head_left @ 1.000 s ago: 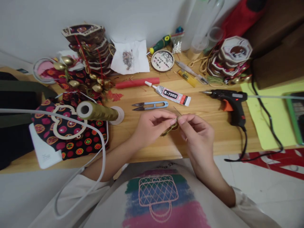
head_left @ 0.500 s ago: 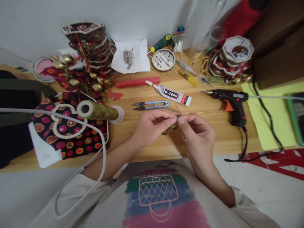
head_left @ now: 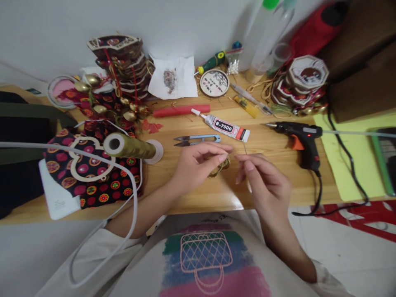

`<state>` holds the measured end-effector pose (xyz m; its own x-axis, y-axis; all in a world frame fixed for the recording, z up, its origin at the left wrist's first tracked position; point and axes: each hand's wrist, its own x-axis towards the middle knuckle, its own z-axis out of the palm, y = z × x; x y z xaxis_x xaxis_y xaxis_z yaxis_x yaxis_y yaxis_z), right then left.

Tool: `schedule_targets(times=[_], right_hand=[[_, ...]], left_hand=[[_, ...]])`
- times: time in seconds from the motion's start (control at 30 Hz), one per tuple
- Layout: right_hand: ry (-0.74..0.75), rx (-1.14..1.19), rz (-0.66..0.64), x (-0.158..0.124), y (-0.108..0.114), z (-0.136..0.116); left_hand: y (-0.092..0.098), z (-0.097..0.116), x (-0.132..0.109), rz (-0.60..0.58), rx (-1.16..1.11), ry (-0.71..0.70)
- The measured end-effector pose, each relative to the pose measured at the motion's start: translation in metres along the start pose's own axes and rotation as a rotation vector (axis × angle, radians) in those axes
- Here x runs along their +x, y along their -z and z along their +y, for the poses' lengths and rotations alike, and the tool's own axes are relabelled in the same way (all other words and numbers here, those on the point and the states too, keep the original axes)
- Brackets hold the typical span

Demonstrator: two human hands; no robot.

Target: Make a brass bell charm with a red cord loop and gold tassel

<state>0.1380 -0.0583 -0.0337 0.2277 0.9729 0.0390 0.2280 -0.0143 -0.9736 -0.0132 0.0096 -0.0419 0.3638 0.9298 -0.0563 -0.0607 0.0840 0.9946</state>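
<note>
My left hand is closed, thumb against forefinger, on a small olive-gold looped piece; the fingers partly cover it, so its exact kind is unclear. A short way to the right, my right hand pinches a thin needle, whose shaft sticks up past the fingertips. A gap separates the two hands. Just beyond my left hand lie blue-handled thread snips, and past them a tube of B-7000 glue. To the left, a spool of olive thread rests on patterned fabric.
A black glue gun with a cord lies to the right. Stacked wooden-framed ornaments and brass bells crowd the back left. A white cable loops across the left side. A red stick lies behind the snips.
My right hand has moved right, away from my left hand, carrying the needle. More of the looped piece now shows at my left fingertips. The view has shifted slightly.
</note>
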Motion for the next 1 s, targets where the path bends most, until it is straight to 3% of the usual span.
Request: schedule_targets(times=[0.1, 0.17, 0.33, 1.0], right_hand=[[0.101, -0.105, -0.218, -0.002, 0.016, -0.003], [0.109, -0.162, -0.284, -0.004, 0.021, -0.005], [0.001, -0.178, -0.291, -0.009, 0.019, -0.005], [-0.053, -0.082, -0.235, -0.008, 0.011, -0.007]], left_hand=[[0.0, -0.001, 0.0, 0.027, 0.02, -0.017], [0.0, -0.002, 0.0, 0.05, 0.028, -0.032], [-0.001, -0.002, 0.0, 0.091, 0.064, -0.046], [-0.002, 0.001, -0.004, 0.145, 0.236, -0.161]])
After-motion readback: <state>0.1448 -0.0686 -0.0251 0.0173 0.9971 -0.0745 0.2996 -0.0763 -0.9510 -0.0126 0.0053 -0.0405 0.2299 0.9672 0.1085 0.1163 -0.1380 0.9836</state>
